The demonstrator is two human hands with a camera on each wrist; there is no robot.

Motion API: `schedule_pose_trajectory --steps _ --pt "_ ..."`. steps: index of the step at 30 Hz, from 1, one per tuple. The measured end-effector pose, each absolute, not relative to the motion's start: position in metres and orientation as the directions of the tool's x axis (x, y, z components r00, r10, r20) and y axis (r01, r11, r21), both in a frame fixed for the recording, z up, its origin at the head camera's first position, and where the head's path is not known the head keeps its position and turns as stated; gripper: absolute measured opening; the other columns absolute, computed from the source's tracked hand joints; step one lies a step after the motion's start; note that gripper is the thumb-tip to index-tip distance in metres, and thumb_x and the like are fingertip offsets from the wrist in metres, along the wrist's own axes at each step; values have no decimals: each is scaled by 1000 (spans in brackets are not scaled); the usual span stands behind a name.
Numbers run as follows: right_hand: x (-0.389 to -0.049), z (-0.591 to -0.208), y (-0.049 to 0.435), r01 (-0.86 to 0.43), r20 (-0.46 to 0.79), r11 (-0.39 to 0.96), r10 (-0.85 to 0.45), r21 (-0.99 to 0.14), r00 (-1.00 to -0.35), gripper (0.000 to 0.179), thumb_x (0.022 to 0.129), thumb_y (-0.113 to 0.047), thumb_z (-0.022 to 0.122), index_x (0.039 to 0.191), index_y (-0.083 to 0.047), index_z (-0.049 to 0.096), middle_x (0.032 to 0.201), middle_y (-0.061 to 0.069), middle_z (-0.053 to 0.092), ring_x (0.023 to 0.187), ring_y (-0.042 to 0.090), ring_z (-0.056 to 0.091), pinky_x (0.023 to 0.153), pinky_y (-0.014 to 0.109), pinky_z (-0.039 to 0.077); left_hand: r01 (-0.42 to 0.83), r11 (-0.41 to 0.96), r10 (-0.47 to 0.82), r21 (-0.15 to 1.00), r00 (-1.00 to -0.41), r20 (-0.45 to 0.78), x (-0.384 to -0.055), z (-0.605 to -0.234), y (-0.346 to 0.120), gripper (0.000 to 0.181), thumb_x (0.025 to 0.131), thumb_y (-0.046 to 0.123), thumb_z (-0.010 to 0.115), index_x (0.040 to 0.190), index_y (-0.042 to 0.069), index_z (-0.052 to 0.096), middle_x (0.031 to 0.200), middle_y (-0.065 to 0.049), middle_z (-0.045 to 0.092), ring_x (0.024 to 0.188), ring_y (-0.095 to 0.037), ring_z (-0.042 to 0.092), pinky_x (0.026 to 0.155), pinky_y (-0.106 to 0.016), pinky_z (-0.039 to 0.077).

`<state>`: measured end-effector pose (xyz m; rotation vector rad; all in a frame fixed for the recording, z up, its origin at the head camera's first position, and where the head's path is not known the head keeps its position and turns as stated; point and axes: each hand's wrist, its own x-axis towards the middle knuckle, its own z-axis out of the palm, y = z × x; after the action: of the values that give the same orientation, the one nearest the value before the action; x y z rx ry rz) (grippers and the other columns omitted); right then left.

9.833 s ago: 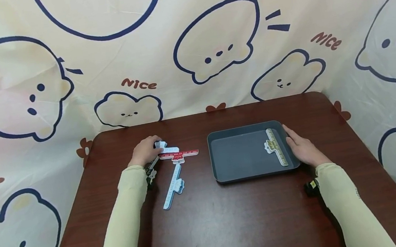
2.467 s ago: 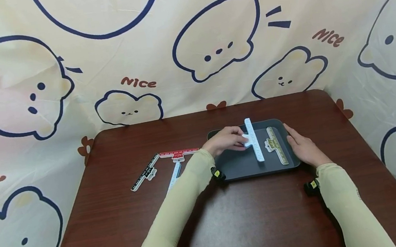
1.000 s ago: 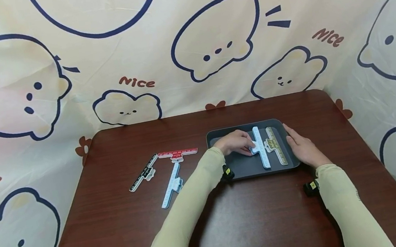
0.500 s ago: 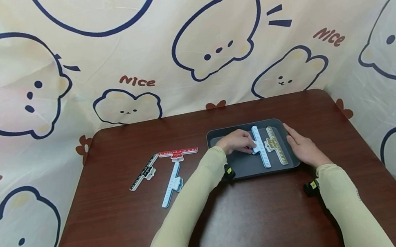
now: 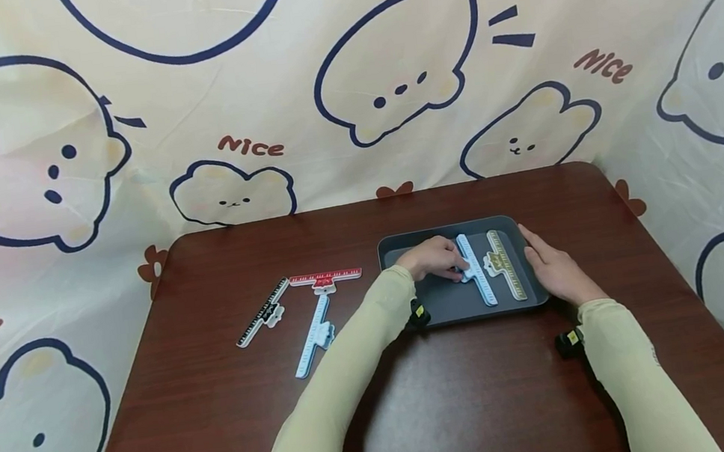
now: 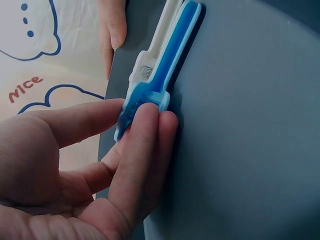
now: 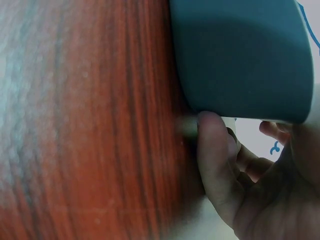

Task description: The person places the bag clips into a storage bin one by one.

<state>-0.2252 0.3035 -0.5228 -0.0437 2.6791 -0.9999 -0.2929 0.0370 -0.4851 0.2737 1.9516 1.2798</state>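
Observation:
In the head view, my left hand (image 5: 434,257) reaches over the grey tray (image 5: 444,315) and pinches a light-blue ruler clip (image 5: 479,276). The left wrist view shows thumb and fingers on the grip tabs of this blue clip (image 6: 150,90), which stands on its long edge over the tray floor. Beside it lies a yellow-green ruler clip (image 5: 508,272), roughly parallel. My right hand (image 5: 561,273) lies along the tray's right side, fingers straight against it. In the right wrist view the thumb of the right hand (image 7: 220,170) is at the tray's edge (image 7: 240,75).
Left of the tray, a red ruler clip (image 5: 325,278), a black one (image 5: 264,313) and another blue one (image 5: 312,337) lie on the brown table (image 5: 465,402). A patterned cloth (image 5: 343,70) hangs behind the table.
My left hand has left the clips at the left and brought the blue clip into the tray beside the yellow-green one. Lately the clip's far end has shifted slightly left. The right hand stays put.

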Motion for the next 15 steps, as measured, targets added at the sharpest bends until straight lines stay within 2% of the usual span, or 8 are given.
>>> schedule_pose_trajectory --steps 8,15 --pt "-226 -523 303 64 -239 759 -122 -648 -963 60 113 -45 20 167 -29 0 169 26 17 151 57 21 117 74 24 -204 494 545 845 -685 -483 -292 -483 39 28 99 10 70 74 2 60 94 -5 70 82 -18 71 88 -32 60" --pt "-226 -526 304 62 -235 757 -124 -651 -964 60 113 -46 20 167 -31 -1 170 26 17 151 57 20 117 74 24 -204 505 544 839 -679 -492 -292 -484 39 22 98 9 71 80 -1 64 94 -6 69 83 -17 70 89 -34 61"
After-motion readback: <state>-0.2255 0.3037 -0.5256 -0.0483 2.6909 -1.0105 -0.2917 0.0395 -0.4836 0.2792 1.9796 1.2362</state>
